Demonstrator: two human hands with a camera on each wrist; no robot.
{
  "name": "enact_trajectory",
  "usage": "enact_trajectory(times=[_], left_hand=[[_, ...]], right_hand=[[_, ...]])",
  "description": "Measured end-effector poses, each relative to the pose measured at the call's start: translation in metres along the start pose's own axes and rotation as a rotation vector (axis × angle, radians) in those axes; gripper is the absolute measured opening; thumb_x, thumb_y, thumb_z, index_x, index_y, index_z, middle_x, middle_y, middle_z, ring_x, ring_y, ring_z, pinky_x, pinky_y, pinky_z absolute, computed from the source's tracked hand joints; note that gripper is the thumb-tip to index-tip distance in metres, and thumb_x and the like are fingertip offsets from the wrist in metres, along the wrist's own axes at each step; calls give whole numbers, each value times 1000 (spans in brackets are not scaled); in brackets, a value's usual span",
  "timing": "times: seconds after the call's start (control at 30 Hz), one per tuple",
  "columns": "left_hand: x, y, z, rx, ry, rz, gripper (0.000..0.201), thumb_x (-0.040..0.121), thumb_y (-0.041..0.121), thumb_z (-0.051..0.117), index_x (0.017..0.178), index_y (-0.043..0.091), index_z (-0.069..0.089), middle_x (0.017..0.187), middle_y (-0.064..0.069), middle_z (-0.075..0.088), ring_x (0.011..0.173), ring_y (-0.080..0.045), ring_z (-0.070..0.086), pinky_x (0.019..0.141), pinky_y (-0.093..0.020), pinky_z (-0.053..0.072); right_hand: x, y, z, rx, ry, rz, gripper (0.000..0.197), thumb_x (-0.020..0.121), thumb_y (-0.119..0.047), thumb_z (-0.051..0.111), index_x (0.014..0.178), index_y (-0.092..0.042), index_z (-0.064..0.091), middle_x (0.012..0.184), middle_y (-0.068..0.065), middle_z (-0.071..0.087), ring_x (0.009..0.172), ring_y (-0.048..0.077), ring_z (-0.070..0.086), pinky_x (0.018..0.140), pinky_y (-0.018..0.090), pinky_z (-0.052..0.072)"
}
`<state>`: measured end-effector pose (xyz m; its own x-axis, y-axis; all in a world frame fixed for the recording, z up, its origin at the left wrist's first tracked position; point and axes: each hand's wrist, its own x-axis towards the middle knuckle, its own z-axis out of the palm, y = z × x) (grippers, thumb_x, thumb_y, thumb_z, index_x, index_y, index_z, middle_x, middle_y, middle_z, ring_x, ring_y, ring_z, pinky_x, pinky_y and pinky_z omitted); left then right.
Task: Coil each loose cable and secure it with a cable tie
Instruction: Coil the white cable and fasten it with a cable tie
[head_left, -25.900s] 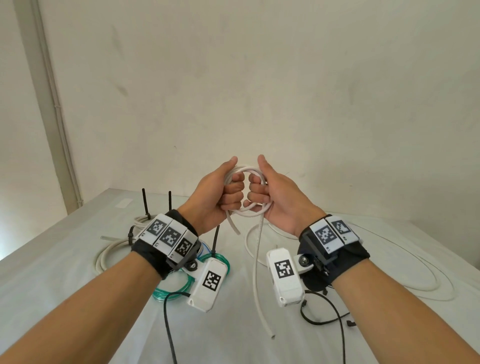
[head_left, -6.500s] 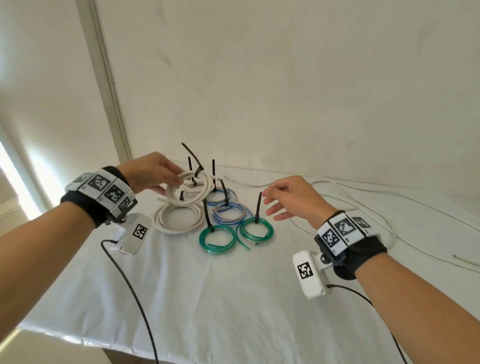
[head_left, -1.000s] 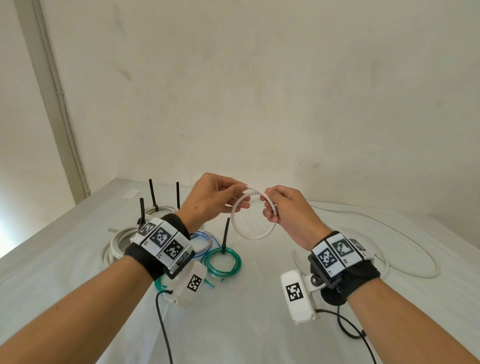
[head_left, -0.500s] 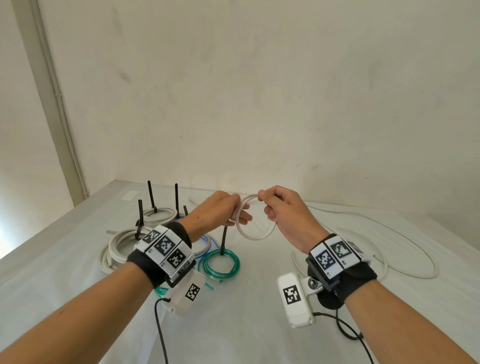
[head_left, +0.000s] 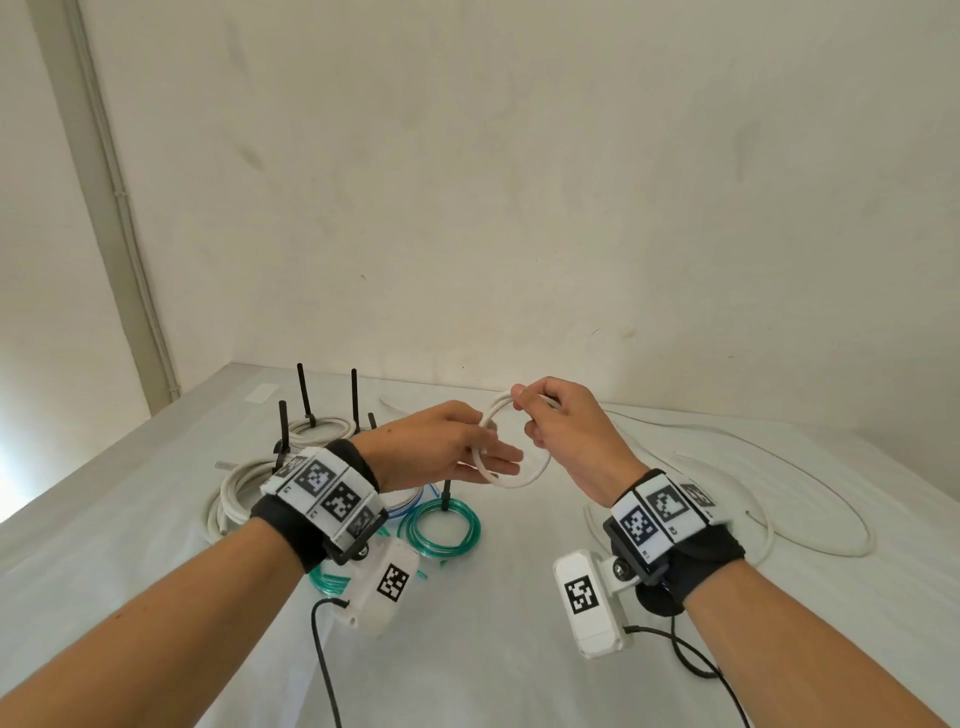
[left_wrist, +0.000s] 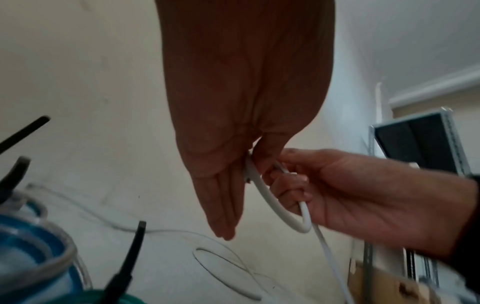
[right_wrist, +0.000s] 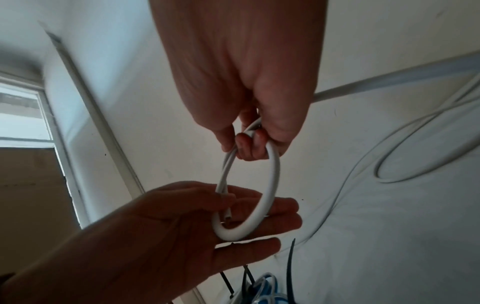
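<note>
Showing only in the right wrist view: white cable (right_wrist: 270, 185) cut end.

Head view: looks forward and down from above both forearms, toward pale wall (head_left: 519, 182) and white-clothed table (head_left: 493, 649); hands mid-frame, at arm's reach; left wrist view: close under left hand (left_wrist: 241, 102), looks along palm, tilted upward to wall; right wrist view: close under right hand (right_wrist: 241, 67), same manner; all three share thin white cable loop (head_left: 537, 470) between hands; each wrist view catches opposite hand.
</note>
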<state>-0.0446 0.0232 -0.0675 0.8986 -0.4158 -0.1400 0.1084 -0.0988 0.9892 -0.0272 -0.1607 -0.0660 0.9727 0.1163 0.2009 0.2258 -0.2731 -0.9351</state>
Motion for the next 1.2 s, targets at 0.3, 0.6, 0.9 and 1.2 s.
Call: enact_trajectory(times=[0.3,0.6,0.9,1.2], left_hand=[[-8,9,-8,-68,-33,-5,37,104,23,57,129,-4,64,121,-19,73,119,-28,69,111,-45,49],[-3,23,5,-123,50,128,27,106,7,51,116,-14,65,76,-10,63,57,-11,55,66,-25,58],[-4,23,0,-250,11,-162,44,105,43,49,75,12,55,62,6,23,51,-9,18,43,-19,24],[4,25,-6,-587,209,84,36,109,27,45,76,13,50,54,8,26,42,-7,22,40,-19,28]], right_hand=[[-1,-4,-14,40,-75,-82,30,104,-29,60,96,-2,66,80,5,53,62,13,43,66,28,39],[0,-5,-8,41,-131,-80,32,105,-24,59,101,6,66,76,-8,68,61,12,45,64,24,41],[-5,-1,-13,-11,-174,-54,36,99,-48,62,89,-14,68,71,-3,61,74,20,58,78,38,47],[-7,-1,-19,-141,-133,-114,21,103,-42,56,112,-26,67,89,-3,59,61,15,65,69,33,51]])
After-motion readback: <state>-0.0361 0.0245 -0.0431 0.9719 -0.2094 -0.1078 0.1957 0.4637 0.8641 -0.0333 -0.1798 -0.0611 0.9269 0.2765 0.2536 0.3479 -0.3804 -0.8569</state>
